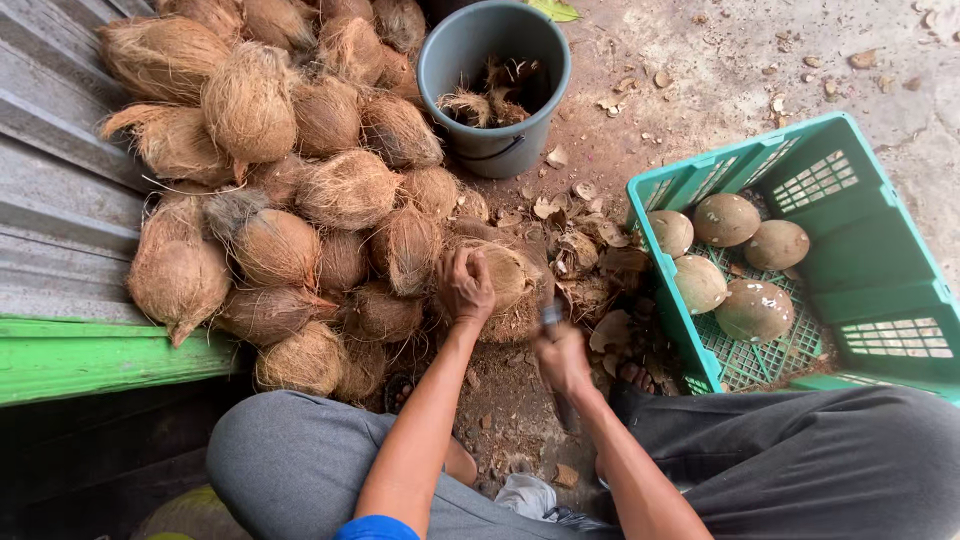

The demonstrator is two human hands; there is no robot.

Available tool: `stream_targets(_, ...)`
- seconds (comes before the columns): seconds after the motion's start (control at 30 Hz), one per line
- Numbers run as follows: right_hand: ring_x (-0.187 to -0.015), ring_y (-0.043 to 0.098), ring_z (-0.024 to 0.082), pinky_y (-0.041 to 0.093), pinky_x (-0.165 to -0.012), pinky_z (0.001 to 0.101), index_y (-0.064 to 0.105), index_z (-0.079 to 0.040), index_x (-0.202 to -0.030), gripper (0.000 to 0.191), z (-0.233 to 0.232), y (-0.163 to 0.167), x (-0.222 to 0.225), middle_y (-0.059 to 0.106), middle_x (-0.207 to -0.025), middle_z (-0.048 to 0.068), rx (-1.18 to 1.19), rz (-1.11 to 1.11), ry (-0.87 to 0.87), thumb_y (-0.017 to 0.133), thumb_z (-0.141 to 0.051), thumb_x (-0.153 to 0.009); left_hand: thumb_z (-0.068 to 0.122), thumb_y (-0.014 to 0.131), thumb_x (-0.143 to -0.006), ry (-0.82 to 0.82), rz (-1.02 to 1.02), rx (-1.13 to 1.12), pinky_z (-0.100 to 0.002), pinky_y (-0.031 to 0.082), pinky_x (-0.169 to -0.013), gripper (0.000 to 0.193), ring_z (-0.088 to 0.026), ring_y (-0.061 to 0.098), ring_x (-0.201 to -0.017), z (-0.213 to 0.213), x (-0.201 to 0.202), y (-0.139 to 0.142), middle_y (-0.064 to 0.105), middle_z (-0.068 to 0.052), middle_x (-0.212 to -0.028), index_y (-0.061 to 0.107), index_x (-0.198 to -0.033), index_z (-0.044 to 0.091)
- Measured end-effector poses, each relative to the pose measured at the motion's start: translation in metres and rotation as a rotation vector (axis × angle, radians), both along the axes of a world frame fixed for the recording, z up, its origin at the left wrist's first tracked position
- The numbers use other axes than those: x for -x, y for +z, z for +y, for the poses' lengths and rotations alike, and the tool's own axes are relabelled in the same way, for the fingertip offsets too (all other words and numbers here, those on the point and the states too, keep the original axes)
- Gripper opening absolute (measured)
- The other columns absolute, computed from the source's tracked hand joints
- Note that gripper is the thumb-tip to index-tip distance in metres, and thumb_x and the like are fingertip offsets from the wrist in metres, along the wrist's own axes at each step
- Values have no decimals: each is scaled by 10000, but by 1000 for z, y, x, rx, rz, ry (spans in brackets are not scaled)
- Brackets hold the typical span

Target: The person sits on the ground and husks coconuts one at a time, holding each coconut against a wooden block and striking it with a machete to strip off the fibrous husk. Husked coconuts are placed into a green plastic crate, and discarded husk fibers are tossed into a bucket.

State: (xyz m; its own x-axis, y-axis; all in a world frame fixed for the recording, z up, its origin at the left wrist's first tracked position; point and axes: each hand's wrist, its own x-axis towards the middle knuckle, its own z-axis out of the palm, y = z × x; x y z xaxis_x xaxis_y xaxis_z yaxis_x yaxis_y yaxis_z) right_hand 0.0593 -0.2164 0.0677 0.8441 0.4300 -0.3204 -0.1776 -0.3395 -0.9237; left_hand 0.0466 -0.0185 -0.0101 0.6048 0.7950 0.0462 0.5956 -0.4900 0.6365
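My left hand [465, 285] grips a brown, hairy coconut [512, 280] that rests on the ground in front of my knees. My right hand [562, 357] is closed around the handle of a cutting tool [552, 314] whose blade is blurred and sits just right of the coconut. To the left, a large pile of fibrous coconuts [290, 180] leans against a corrugated metal wall. A green plastic crate [860, 270] on the right holds several smooth, peeled coconuts [725, 220].
A grey bucket [493, 85] with husk scraps stands behind the pile. Shell chips [590, 250] litter the dirt between the bucket and the crate. A green painted ledge [90, 355] runs at the left. My bent legs in grey trousers fill the lower frame.
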Motion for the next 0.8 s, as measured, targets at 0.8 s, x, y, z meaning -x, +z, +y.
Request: stream_targets(0.8,-568,501,101,429,-513,318,652,-120,-869,144,-4,39,6,549,-666,-5,100,103,76,672,-192,-992,300,435,-1048,-28,-101,-39,-369,473,-732,239,-230,542,-824,2,-6,7,591,-62,-857,518,-857,181)
